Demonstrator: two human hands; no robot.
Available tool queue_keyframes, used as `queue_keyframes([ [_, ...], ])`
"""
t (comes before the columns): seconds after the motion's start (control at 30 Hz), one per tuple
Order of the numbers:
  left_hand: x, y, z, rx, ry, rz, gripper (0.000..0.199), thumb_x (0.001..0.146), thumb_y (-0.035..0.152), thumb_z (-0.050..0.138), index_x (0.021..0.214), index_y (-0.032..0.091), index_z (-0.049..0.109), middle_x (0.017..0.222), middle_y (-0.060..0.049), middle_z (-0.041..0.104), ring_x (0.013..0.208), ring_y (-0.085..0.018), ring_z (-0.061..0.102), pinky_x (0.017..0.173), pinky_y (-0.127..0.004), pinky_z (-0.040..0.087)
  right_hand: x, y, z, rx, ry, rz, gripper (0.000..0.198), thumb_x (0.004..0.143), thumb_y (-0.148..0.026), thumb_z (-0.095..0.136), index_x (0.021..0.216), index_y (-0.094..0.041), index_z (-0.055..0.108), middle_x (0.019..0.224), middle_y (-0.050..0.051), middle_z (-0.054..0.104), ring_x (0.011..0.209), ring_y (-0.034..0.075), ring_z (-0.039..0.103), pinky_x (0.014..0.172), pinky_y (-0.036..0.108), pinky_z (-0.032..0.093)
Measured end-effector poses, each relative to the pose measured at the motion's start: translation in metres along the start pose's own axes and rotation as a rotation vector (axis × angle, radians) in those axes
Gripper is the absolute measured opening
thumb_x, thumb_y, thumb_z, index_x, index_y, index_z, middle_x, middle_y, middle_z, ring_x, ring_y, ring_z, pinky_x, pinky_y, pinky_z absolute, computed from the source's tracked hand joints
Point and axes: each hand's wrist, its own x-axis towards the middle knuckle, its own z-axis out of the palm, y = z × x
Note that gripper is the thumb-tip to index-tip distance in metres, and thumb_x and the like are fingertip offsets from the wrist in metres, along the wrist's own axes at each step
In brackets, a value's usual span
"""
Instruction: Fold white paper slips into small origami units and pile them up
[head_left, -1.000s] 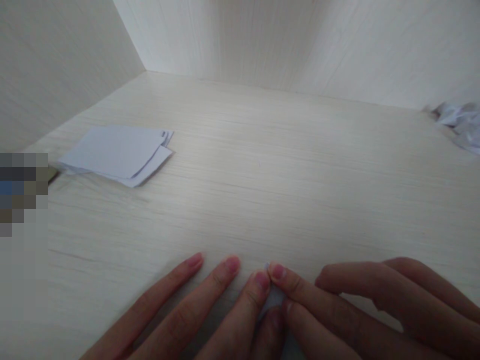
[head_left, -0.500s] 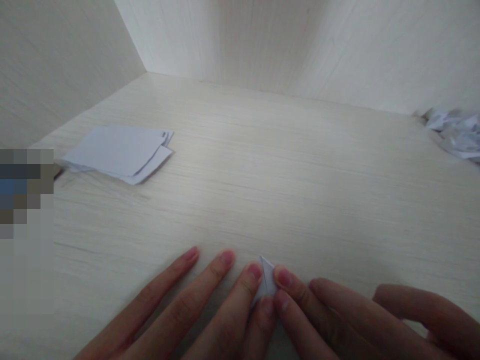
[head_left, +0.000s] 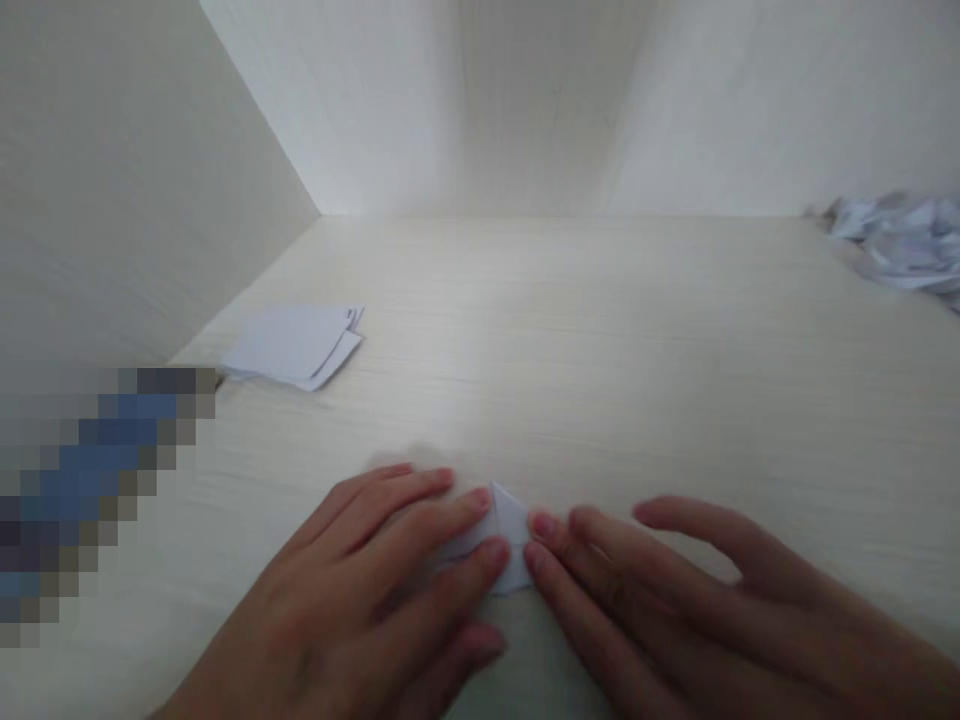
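A small piece of folded white paper [head_left: 512, 520] with a pointed top lies flat on the table, low in the head view. My left hand [head_left: 360, 570] presses on its left part with fingertips, one near the point and one lower down. Along the right edge, my right hand [head_left: 645, 580] pinches the paper with its thumb and index fingertip; the other fingers extend to the right. Part of the paper is hidden beneath the left fingers.
A stack of white paper sheets [head_left: 292, 342] lies at the left. Crumpled white paper [head_left: 900, 245] sits in the back right. Pale panels [head_left: 555, 110] wall the table [head_left: 600, 380] at the back and left. A pixelated patch covers something at the far left.
The camera view has shifted, showing more of both hands. My left fingers have drawn closer together and moved left on the paper, uncovering more of its middle and lower edge.
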Motion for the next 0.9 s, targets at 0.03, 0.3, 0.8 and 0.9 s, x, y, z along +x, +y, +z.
queue_keyframes([
  [0.03, 0.007, 0.004, -0.003, 0.001, -0.001, -0.024, 0.026, 0.101, 0.027, 0.059, 0.123, 0.027, 0.071, 0.128, 0.001, 0.073, 0.123, -0.020, 0.063, 0.115, -0.038, 0.045, 0.003, 0.000, -0.004, 0.008, -0.005, 0.012, 0.042, 0.104, -0.014, 0.035, 0.130, -0.017, 0.068, 0.126, 0.005, 0.076, 0.116, 0.022, 0.066, 0.100, 0.039, 0.055],
  [0.3, 0.048, 0.011, -0.025, -0.011, -0.247, -0.121, 0.019, 0.097, 0.029, 0.064, 0.091, 0.023, 0.081, 0.101, -0.005, 0.077, 0.092, -0.025, 0.070, 0.085, -0.043, 0.056, 0.010, 0.001, -0.021, 0.080, -0.011, 0.026, 0.035, 0.099, -0.021, 0.051, 0.124, -0.007, 0.072, 0.122, 0.013, 0.076, 0.107, 0.027, 0.070, 0.108, 0.049, 0.050],
  [0.8, 0.127, -0.019, -0.031, -0.222, -0.748, -0.657, 0.029, 0.055, 0.033, 0.092, 0.063, 0.018, 0.070, 0.052, 0.001, 0.063, 0.047, -0.017, 0.059, 0.055, -0.029, 0.043, 0.008, 0.014, -0.022, 0.221, -0.124, 0.050, 0.043, 0.098, -0.030, 0.055, 0.134, -0.010, 0.067, 0.130, 0.013, 0.074, 0.119, 0.033, 0.066, 0.115, 0.060, 0.036],
  [0.9, 0.141, -0.016, -0.031, -0.234, -0.805, -0.662, 0.026, 0.048, 0.025, 0.093, 0.058, 0.018, 0.070, 0.047, 0.001, 0.060, 0.047, -0.017, 0.058, 0.058, -0.031, 0.046, 0.008, 0.018, -0.021, 0.236, -0.127, 0.057, 0.043, 0.099, -0.031, 0.055, 0.136, -0.012, 0.066, 0.131, 0.012, 0.073, 0.120, 0.034, 0.065, 0.116, 0.061, 0.034],
])
